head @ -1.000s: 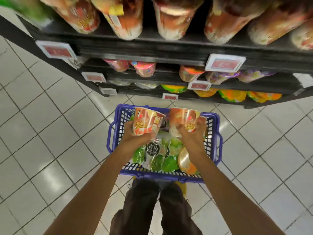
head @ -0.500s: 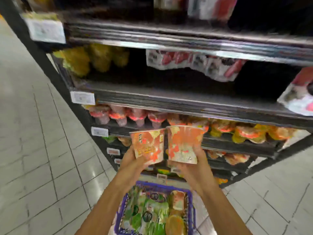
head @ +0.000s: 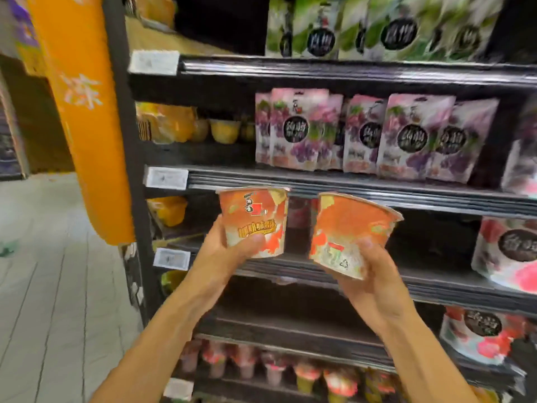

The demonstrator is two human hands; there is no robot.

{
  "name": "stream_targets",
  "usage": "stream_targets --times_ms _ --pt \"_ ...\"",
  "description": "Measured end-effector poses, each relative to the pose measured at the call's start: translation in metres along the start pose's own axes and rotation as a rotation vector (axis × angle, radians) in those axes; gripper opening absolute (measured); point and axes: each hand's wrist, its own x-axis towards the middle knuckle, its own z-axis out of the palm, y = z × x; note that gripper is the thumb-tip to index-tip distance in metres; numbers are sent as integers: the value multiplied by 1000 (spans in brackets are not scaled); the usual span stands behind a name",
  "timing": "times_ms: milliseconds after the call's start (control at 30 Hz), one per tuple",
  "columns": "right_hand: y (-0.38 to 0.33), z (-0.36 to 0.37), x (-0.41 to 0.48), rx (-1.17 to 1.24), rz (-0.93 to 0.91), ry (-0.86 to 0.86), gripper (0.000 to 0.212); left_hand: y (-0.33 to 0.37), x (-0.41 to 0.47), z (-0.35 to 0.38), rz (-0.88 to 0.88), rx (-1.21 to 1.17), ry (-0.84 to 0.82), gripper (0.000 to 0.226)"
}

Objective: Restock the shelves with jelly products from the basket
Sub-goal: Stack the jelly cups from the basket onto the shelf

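My left hand [head: 223,251] grips an orange jelly cup [head: 252,221] from below, held upright with its label facing me. My right hand [head: 374,283] grips a second orange jelly cup [head: 348,228], tilted to the right. Both cups hang in front of a dark shelf level [head: 319,266] at the middle of the black rack. The basket is out of view.
Purple grape jelly pouches [head: 363,135] fill the shelf above, green pouches [head: 377,27] the top one. Pink-white pouches [head: 511,251] stand at right. Small jelly cups [head: 276,367] line a low shelf. Yellow cups [head: 186,126] sit at left. An orange banner [head: 84,112] hangs beside the rack's left post.
Both hands lifted the two orange cups out of the basket and up to the middle shelves. The view tilted upward, and the basket dropped out of sight.
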Motion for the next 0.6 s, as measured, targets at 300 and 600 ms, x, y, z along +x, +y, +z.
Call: stream_targets --times_ms 300,600 --pt "-95 90 92 -270 -394 127 79 149 105 -11 275 11 -199 64" --pt "-218 155 155 -417 -676 213 51 289 177 7 461 148 -253 47"
